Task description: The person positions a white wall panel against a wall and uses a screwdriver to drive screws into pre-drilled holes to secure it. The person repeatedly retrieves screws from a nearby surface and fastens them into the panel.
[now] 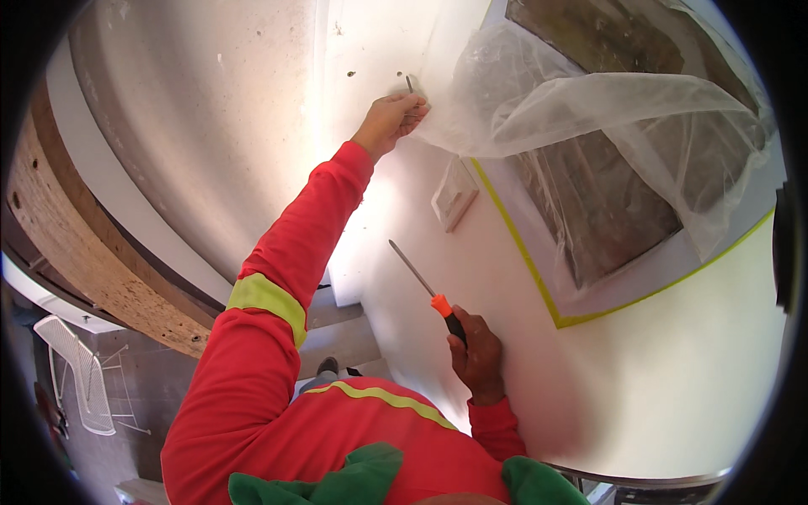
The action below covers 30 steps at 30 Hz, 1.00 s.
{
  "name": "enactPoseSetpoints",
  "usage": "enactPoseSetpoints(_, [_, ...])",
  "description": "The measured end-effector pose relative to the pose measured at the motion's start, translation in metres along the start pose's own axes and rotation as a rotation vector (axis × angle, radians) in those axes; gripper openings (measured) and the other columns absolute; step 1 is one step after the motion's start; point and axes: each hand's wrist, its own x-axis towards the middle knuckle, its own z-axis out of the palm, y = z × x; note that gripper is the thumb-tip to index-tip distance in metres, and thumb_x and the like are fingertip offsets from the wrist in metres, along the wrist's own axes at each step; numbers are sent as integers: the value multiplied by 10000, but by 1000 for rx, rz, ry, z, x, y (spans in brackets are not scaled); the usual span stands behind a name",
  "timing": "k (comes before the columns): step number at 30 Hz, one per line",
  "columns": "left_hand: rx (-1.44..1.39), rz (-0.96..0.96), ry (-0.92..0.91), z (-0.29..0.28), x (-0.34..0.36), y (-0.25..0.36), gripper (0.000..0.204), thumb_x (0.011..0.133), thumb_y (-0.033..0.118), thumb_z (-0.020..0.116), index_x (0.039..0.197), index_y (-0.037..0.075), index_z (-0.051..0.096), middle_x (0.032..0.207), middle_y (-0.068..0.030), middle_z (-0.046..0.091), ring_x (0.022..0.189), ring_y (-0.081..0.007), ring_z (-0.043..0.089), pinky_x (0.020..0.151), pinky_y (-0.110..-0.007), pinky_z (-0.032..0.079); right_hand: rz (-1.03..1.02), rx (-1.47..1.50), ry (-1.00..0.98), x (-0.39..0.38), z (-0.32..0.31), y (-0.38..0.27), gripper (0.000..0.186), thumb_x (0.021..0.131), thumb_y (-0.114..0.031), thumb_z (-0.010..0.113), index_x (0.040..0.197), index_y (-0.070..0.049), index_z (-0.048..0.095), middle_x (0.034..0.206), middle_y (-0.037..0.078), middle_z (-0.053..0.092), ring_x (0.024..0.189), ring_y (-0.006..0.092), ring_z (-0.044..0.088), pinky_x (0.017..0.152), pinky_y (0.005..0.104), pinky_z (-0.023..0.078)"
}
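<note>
My left hand (392, 123) is raised to the white wall, its fingertips pinched together. A thin dark screw-like piece (410, 83) sticks up from between the fingers; its lower part is hidden. Close by, two small dark holes (351, 74) show in the wall. Lower and to the right, my right hand (480, 353) is wrapped round the handle of a screwdriver (441, 303). The handle is black and orange, and the long metal shaft points up and to the left, its tip apart from my left hand.
Clear plastic sheeting (539, 118) hangs over a dark framed panel (593, 202) at the right, bordered by yellow-green tape (520, 244). A pale wall box (454, 195) sits below my left hand. Steps (341, 341), a wooden beam (101, 244) and a white wire chair (88, 379) are lower left.
</note>
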Motion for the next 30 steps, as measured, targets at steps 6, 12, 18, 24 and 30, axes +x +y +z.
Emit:
enactPoseSetpoints(6, [-20, 58, 42, -15, 15, -10, 219, 1018, 245, 662, 1086, 40, 698, 937, -51, 732, 885, -151, 699, 775, -280, 559, -1, 24, -6, 1, 2, 2, 419, 1035, -195, 634, 1403, -6, 564, 998, 163, 668, 805, 312, 668, 638, 395, 546])
enactPoseSetpoints(12, [59, 29, 69, 2, -6, 13, 205, 1034, 237, 640, 1068, 41, 685, 916, -60, 728, 866, -173, 710, 764, -290, 569, 6, 35, 9, -1, 2, 3, 412, 1037, -197, 632, 1399, -8, 568, 1003, 172, 671, 807, 316, 675, 646, 394, 552])
enactPoseSetpoints(18, [48, -6, 112, 8, -12, 16, 221, 1045, 235, 622, 1079, 24, 674, 963, -76, 720, 883, -188, 705, 762, -300, 578, 18, 24, -1, 0, 1, 1, 413, 1033, -186, 636, 1399, -8, 568, 1006, 168, 675, 816, 315, 678, 655, 395, 557])
enactPoseSetpoints(24, [-44, -19, 65, -3, 9, 12, 255, 1051, 257, 633, 1114, 11, 658, 983, -82, 710, 917, -197, 697, 790, -303, 587, 6, 14, 6, 0, 2, 1, 414, 1029, -183, 641, 1396, -5, 569, 1013, 161, 678, 837, 318, 681, 667, 394, 563])
enactPoseSetpoints(30, [-29, -24, 62, -1, 20, 11, 404, 1028, 343, 693, 1215, -10, 634, 1094, -119, 691, 976, -222, 689, 806, -305, 591, 15, 0, -9, -1, 1, 1, 412, 1032, -185, 637, 1395, -3, 573, 1005, 160, 675, 822, 310, 681, 653, 392, 558])
